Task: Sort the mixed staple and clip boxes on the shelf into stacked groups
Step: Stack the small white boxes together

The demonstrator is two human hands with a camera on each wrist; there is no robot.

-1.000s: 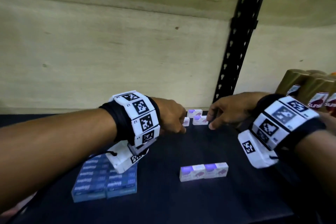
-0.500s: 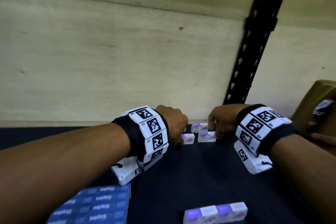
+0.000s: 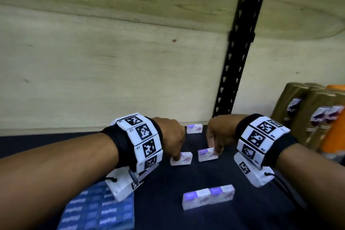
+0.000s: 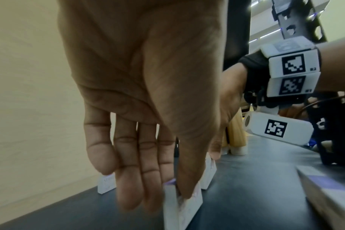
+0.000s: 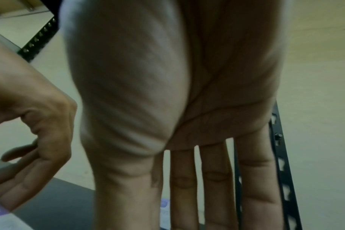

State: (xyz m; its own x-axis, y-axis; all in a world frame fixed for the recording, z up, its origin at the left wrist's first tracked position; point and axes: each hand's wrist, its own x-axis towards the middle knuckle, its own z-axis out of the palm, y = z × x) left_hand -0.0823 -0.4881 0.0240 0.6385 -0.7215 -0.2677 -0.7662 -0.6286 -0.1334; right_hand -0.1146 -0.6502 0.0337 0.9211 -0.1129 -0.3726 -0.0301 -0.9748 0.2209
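Note:
My left hand (image 3: 176, 157) pinches a small white-and-purple box (image 3: 183, 159) standing on the dark shelf (image 3: 186, 179). In the left wrist view the thumb and fingers (image 4: 132, 186) clamp that small box (image 4: 187, 208) from both sides. My right hand (image 3: 214, 152) pinches a second small box (image 3: 205, 155) just to the right; it shows between thumb and fingers in the right wrist view as a pale sliver (image 5: 164, 213). A third small box (image 3: 194, 129) stands alone at the back wall. Two more boxes (image 3: 208, 199) lie joined in front.
Blue staple boxes (image 3: 100, 213) are grouped at the front left, partly under my left wrist. Gold bottles (image 3: 306, 114) and an orange item (image 3: 334, 136) stand at the right. A black perforated upright (image 3: 237, 58) rises behind the wooden back wall's edge.
Both hands have drawn their small boxes toward me, away from the third box, which stays at the back wall. The two held boxes now stand apart from it.

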